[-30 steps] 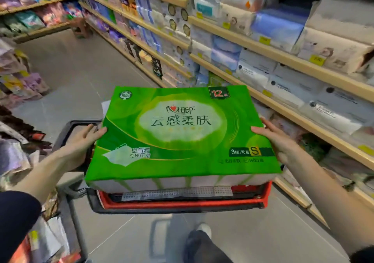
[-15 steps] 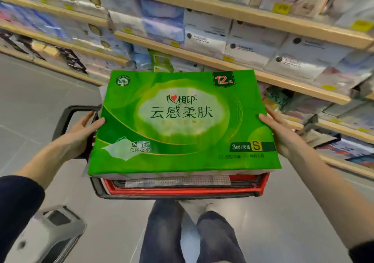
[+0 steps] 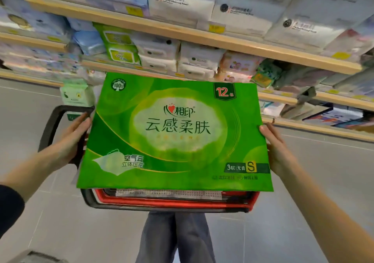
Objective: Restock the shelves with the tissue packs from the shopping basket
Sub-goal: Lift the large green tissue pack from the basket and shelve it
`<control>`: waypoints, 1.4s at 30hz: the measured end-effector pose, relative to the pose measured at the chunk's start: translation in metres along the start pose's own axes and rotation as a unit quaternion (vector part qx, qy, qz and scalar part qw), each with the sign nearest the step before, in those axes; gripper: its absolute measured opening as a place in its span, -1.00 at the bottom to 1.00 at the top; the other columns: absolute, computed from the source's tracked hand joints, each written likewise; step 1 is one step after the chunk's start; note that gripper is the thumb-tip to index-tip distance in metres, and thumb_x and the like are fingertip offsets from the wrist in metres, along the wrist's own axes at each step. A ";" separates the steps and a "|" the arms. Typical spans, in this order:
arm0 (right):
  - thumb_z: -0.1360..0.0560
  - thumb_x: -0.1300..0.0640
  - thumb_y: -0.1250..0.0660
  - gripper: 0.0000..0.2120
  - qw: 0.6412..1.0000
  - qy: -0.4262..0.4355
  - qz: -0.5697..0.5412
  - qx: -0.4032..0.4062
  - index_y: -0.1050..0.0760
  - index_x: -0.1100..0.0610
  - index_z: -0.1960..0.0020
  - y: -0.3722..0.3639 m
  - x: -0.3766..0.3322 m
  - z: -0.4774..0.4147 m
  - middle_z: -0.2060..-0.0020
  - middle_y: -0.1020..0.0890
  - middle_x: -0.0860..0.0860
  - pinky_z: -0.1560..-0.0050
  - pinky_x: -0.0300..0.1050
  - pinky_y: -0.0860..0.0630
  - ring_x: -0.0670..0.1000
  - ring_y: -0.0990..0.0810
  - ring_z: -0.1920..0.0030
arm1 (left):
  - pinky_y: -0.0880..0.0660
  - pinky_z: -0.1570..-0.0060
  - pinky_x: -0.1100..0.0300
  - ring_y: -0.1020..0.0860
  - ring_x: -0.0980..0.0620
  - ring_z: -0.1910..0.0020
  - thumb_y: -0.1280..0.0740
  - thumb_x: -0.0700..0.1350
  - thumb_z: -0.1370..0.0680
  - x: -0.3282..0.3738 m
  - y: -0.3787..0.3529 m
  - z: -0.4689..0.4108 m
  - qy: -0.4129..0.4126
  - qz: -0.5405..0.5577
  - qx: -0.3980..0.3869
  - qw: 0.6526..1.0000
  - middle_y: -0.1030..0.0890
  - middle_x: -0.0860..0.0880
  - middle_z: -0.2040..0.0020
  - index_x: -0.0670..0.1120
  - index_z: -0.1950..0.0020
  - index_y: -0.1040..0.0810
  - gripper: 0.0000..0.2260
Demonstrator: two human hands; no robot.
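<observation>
Grey floor (image 3: 303, 212), stocked shelves (image 3: 182, 34) ahead. Green pack (image 3: 174, 137) above basket (image 3: 172, 202), clamped between left hand (image 3: 70, 139) and right hand (image 3: 277, 151).

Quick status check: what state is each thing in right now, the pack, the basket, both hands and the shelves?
Green tissue pack: flat, printed face up, held over the basket.
Left hand: pressed against the pack's left edge.
Right hand: pressed against the pack's right edge.
Red basket: below the pack, contents mostly hidden.
Basket handle: sticking out left.
Shelves: stocked with packs.
</observation>
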State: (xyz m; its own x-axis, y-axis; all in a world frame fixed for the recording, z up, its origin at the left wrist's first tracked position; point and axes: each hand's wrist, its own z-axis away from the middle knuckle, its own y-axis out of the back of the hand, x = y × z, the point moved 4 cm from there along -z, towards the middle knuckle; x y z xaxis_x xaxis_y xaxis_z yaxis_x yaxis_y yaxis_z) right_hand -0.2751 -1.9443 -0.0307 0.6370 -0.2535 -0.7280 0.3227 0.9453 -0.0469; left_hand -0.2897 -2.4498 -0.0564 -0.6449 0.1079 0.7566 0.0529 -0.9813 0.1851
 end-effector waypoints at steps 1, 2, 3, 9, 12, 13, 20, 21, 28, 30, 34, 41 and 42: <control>0.22 -0.23 -0.59 0.26 1.000 -0.004 0.003 0.001 -0.19 -0.03 -0.41 0.000 0.009 -0.013 -0.15 -0.53 0.07 0.32 -0.17 -0.57 0.03 -0.53 -0.07 | -0.25 -0.36 -0.17 -0.34 -0.14 -0.39 -0.25 0.40 -0.30 -0.004 -0.007 -0.014 -0.003 -0.003 0.004 1.000 -0.36 -0.09 -0.43 0.39 -0.01 -0.45 -0.68; 0.25 -0.23 -0.59 0.30 1.000 -0.005 0.003 0.003 -0.17 -0.04 -0.42 0.000 0.018 -0.027 -0.10 -0.53 0.05 0.29 -0.14 -0.56 0.01 -0.53 -0.05 | -0.26 -0.35 -0.18 -0.35 -0.14 -0.38 -0.25 0.44 -0.26 -0.009 -0.013 -0.029 -0.006 -0.007 0.010 1.000 -0.38 -0.09 -0.42 0.38 0.01 -0.45 -0.64; 0.28 -0.23 -0.59 0.32 1.000 -0.006 0.002 0.005 -0.17 -0.05 -0.42 0.001 0.029 -0.042 -0.06 -0.54 0.03 0.25 -0.10 -0.53 0.00 -0.52 -0.04 | -0.28 -0.34 -0.18 -0.37 -0.14 -0.36 -0.26 0.48 -0.21 -0.016 -0.021 -0.044 -0.003 -0.011 0.015 1.000 -0.40 -0.10 -0.40 0.37 0.02 -0.46 -0.59; 0.32 -0.23 -0.58 0.29 1.000 -0.012 0.004 0.022 -0.23 -0.08 -0.39 0.009 0.092 -0.139 -0.04 -0.55 0.00 0.15 -0.04 -0.49 -0.01 -0.52 -0.04 | -0.43 0.00 0.04 -0.53 0.00 -0.06 -0.27 0.45 -0.13 -0.077 -0.060 -0.150 0.034 -0.009 0.009 0.999 -0.49 -0.06 -0.23 0.04 -0.41 -0.28 -0.07; 0.28 -0.25 -0.58 0.24 1.000 -0.017 0.004 0.020 -0.25 -0.11 -0.37 0.011 0.119 -0.184 -0.11 -0.55 0.00 0.04 0.00 -0.49 -0.01 -0.52 -0.08 | -0.54 0.22 0.14 -0.54 0.05 0.01 -0.25 0.42 -0.17 -0.098 -0.075 -0.196 0.032 -0.007 0.005 0.999 -0.53 -0.04 -0.15 0.04 -0.42 -0.27 -0.11; 0.27 -0.25 -0.58 0.23 1.000 -0.019 0.005 0.019 -0.25 -0.12 -0.37 0.012 0.127 -0.198 -0.12 -0.55 0.00 0.00 0.02 -0.49 0.00 -0.51 -0.09 | -0.57 0.26 0.16 -0.55 0.03 0.02 -0.25 0.39 -0.19 -0.105 -0.078 -0.211 0.032 -0.010 0.010 0.999 -0.55 -0.05 -0.14 0.04 -0.41 -0.29 -0.15; 0.16 -0.24 -0.58 0.13 1.000 -0.007 0.005 0.003 -0.27 -0.13 -0.37 0.014 0.158 -0.282 -0.23 -0.53 0.06 -0.23 0.19 -0.41 0.11 -0.50 -0.19 | -0.41 -0.22 -0.11 -0.52 -0.11 -0.18 -0.35 0.46 -0.12 -0.135 -0.088 -0.289 0.000 -0.005 0.048 0.999 -0.55 -0.09 -0.22 0.04 -0.25 -0.47 -0.18; 0.11 -0.23 -0.58 0.09 1.000 -0.002 0.001 -0.005 -0.28 -0.12 -0.37 0.014 0.158 -0.291 -0.25 -0.52 0.08 -0.24 0.21 -0.41 0.14 -0.49 -0.23 | -0.41 -0.22 -0.09 -0.53 -0.08 -0.17 -0.36 0.47 -0.09 -0.135 -0.089 -0.297 0.002 0.008 0.049 0.999 -0.56 -0.07 -0.22 0.07 -0.24 -0.48 -0.18; 0.03 -0.21 -0.56 0.00 1.000 0.020 0.011 -0.011 -0.30 -0.09 -0.36 0.006 0.140 -0.318 -0.24 -0.54 0.09 -0.04 0.07 -0.55 0.14 -0.50 -0.22 | -0.43 -0.21 -0.16 -0.57 -0.08 -0.16 -0.36 0.50 -0.09 -0.127 -0.092 -0.319 0.011 0.029 0.043 0.999 -0.58 -0.04 -0.22 0.12 -0.25 -0.48 -0.18; -0.04 -0.19 -0.54 -0.06 1.000 0.023 0.013 -0.014 -0.30 -0.07 -0.36 0.004 0.141 -0.317 -0.24 -0.54 0.08 -0.04 0.07 -0.55 0.14 -0.52 -0.21 | -0.43 -0.21 -0.13 -0.56 -0.07 -0.16 -0.35 0.51 -0.05 -0.126 -0.095 -0.317 0.008 0.034 0.042 0.998 -0.57 -0.05 -0.23 0.11 -0.26 -0.47 -0.13; -0.03 -0.25 -0.53 -0.02 1.000 0.014 0.011 -0.005 -0.27 -0.07 -0.38 0.009 0.144 -0.315 -0.27 -0.51 0.07 -0.23 0.23 -0.43 0.14 -0.51 -0.23 | -0.43 -0.22 -0.12 -0.55 -0.07 -0.16 -0.33 0.53 -0.03 -0.125 -0.097 -0.314 0.002 0.026 0.036 0.999 -0.57 -0.04 -0.22 0.13 -0.26 -0.48 -0.12; 0.07 -0.44 -0.40 -0.17 0.996 0.020 0.086 0.002 -0.49 -0.11 -0.14 -0.002 0.141 -0.291 -0.09 -0.62 -0.03 -0.19 0.09 -0.46 -0.03 -0.60 -0.06 | -0.27 -0.36 -0.06 -0.37 0.04 -0.35 -0.28 0.46 -0.26 -0.102 -0.098 -0.277 -0.048 -0.035 0.025 0.998 -0.41 0.07 -0.38 0.16 -0.40 -0.29 -0.23; 0.08 -0.45 -0.39 -0.18 0.995 0.034 0.091 0.005 -0.49 -0.13 -0.11 -0.003 0.138 -0.286 -0.09 -0.62 -0.07 -0.11 -0.01 -0.49 -0.11 -0.62 0.00 | -0.21 -0.39 0.00 -0.33 0.06 -0.37 -0.29 0.37 -0.35 -0.095 -0.103 -0.267 -0.074 -0.029 0.021 0.997 -0.36 0.08 -0.40 0.15 -0.44 -0.23 -0.28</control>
State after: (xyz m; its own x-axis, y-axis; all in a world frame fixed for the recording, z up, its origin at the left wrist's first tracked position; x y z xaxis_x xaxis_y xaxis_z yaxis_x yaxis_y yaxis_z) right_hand -0.3882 -1.9240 -0.3264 0.6363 -0.0628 -0.7689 0.2128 0.9723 0.0967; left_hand -0.4373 -2.4019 -0.3142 -0.5278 0.1891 0.8280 0.0532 -0.9656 0.2545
